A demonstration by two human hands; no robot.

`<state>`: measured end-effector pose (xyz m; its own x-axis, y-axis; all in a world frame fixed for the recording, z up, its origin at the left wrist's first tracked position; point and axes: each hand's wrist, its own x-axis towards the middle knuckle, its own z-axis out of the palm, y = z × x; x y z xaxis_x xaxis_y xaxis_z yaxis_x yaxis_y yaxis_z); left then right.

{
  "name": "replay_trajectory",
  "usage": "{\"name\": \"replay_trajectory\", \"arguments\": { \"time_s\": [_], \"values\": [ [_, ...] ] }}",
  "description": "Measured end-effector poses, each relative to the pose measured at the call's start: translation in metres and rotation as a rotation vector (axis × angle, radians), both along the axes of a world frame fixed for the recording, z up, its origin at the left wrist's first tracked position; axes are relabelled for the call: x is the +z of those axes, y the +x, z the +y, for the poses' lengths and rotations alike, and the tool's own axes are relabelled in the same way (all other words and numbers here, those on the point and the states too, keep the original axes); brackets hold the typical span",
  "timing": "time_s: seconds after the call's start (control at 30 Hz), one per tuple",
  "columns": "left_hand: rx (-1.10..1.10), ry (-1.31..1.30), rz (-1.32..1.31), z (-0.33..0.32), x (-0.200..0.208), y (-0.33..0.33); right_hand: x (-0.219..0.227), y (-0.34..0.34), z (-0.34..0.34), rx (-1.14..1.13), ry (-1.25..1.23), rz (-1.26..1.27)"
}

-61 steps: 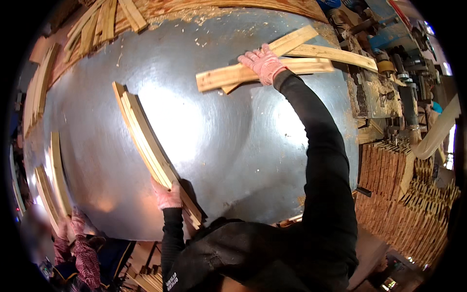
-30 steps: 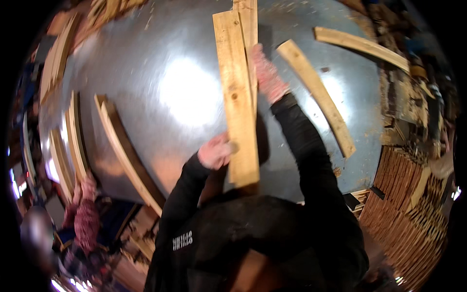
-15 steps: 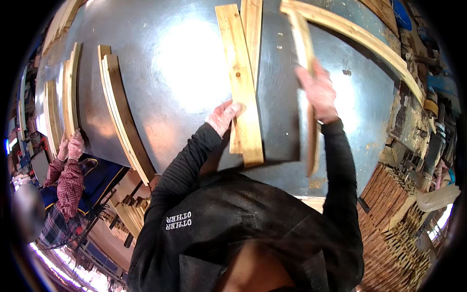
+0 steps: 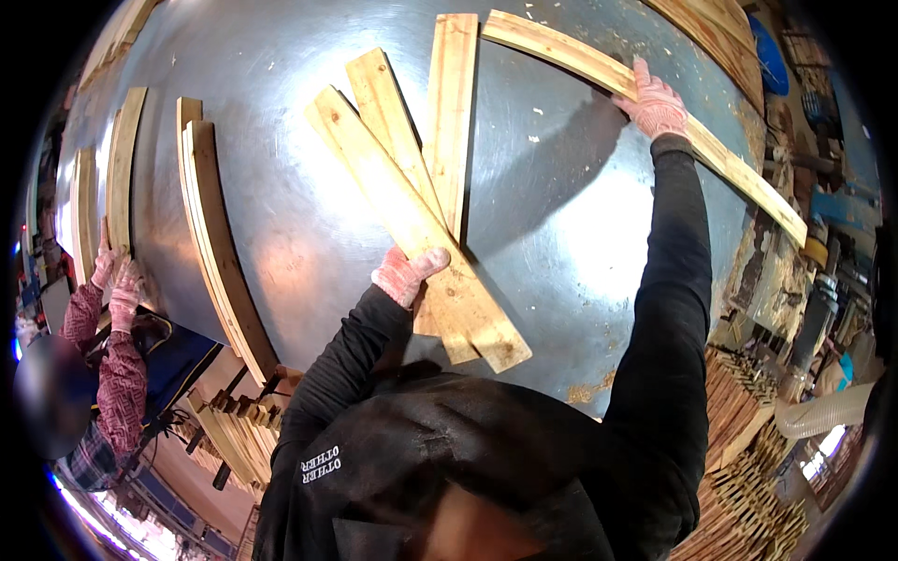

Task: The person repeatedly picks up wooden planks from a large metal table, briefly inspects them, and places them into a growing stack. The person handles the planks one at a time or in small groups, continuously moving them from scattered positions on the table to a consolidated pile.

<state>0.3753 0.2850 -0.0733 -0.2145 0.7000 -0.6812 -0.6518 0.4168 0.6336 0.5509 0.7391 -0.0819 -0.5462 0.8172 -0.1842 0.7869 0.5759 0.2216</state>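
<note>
My left hand (image 4: 410,276), in a pinkish work glove, is closed on the upper of several overlapping wooden boards, its thumb lying on top. That pale board (image 4: 421,229) runs diagonally across a second board (image 4: 379,89). Beneath or beside these, a third board (image 4: 454,112) lies nearly straight away from me. My right hand (image 4: 658,107), gloved alike, reaches far right. It is closed round the middle of a long board (image 4: 739,173) that slants down to the right. The fingers under that board are partly hidden.
A shiny metal tabletop (image 4: 552,271) lies under the boards. Paired boards (image 4: 220,224) rest to the left. Farther left, a co-worker's gloved hands (image 4: 122,285) touch other boards (image 4: 122,178). Stacked wood strips (image 4: 748,449) stand lower right, and more planks (image 4: 711,42) lie far right.
The board from my right hand now lies on the boards at my left hand, which have turned and slid left. My right hand has moved up and right onto the long board.
</note>
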Motion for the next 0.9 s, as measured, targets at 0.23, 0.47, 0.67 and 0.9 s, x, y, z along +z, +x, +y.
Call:
{"name": "replay_trajectory", "arguments": {
  "time_s": [0.23,0.47,0.67,0.9],
  "values": [
    [-0.098,-0.013,0.203,-0.008,-0.006,-0.012,0.056,-0.058,-0.122,-0.095,-0.620,0.824],
    [0.205,0.082,0.022,0.003,-0.027,0.007,-0.009,-0.084,-0.279,0.138,-0.277,0.706],
    [0.293,0.095,0.040,0.004,-0.029,0.006,0.021,0.001,-0.181,-0.666,0.293,0.466],
    [0.292,0.032,0.009,0.016,-0.023,0.011,0.022,0.023,-0.181,-0.769,-0.409,1.249]
  ]
}}
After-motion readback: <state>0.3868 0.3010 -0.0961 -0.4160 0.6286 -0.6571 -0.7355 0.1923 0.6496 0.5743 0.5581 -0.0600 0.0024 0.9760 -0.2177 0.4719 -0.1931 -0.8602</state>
